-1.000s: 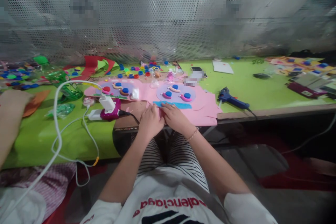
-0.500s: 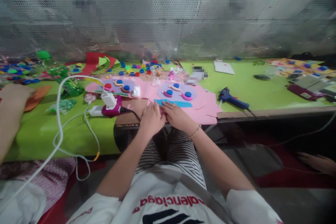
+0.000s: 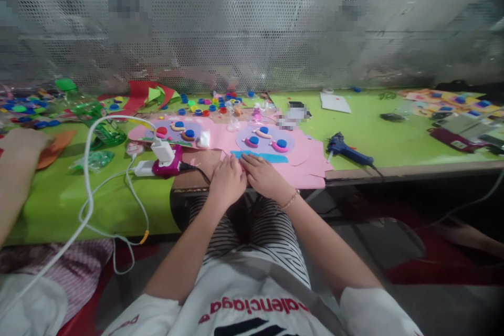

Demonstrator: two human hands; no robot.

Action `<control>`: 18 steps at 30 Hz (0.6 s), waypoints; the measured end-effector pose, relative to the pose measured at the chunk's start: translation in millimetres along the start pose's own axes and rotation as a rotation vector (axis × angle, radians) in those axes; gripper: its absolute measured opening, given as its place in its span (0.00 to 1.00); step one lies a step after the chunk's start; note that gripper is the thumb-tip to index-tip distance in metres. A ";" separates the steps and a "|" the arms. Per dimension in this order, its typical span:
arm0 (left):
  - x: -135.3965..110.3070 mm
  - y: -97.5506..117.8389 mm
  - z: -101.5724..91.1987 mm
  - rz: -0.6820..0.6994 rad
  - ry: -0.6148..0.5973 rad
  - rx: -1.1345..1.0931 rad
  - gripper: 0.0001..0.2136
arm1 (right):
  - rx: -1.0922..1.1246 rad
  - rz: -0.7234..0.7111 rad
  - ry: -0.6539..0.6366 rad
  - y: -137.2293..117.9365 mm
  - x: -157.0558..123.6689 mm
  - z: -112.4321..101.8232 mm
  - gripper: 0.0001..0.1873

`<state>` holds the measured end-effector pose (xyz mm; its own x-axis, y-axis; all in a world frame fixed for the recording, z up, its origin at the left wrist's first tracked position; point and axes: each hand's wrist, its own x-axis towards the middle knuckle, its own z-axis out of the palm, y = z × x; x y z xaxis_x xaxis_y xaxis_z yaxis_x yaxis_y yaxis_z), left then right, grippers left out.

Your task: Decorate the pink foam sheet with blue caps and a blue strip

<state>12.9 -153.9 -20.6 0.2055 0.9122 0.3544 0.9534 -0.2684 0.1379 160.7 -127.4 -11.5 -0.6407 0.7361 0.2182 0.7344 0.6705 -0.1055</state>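
My left hand (image 3: 227, 181) rests at the near edge of the pink sheet (image 3: 305, 168), fingers bent and bunched together; whatever lies under them is hidden. Right beside it, my right hand (image 3: 264, 174) lies palm down with fingers stretched out, the tips at the left end of a flat blue strip (image 3: 271, 157). The two hands nearly touch at the thumbs. Above the strip, a lilac oval (image 3: 249, 132) on the sheet carries several snail-like shapes with blue caps, one of them a pink snail shape (image 3: 280, 145).
A purple power adapter (image 3: 173, 161) with white plugs and cables stands left of my hands. A blue glue gun (image 3: 348, 150) lies to the right. Bottle caps (image 3: 199, 112) are scattered behind, with a green bottle (image 3: 98, 121) farther left. Another person's arm (image 3: 21, 168) reaches in at left.
My right hand has drawn back slightly toward me and left, so more of the blue strip's left end shows. My left hand has hardly moved.
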 end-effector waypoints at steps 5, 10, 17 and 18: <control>0.2 0.3 -1.4 0.001 0.007 0.012 0.24 | -0.005 0.010 0.026 -0.1 -0.1 1.7 0.26; 0.8 -0.6 -0.9 0.002 0.007 0.010 0.22 | -0.010 0.004 0.038 -0.4 0.4 5.6 0.27; 0.7 -2.4 1.8 0.035 -0.019 0.041 0.21 | -0.013 0.041 0.060 -4.3 -0.3 5.7 0.26; 0.8 -2.4 1.8 0.036 -0.025 0.049 0.21 | -0.016 0.041 0.063 -4.8 -0.4 5.3 0.26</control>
<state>11.2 -152.0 -22.3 0.2450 0.9099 0.3347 0.9548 -0.2865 0.0799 156.2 -130.5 -16.2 -0.5955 0.7550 0.2744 0.7632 0.6384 -0.1004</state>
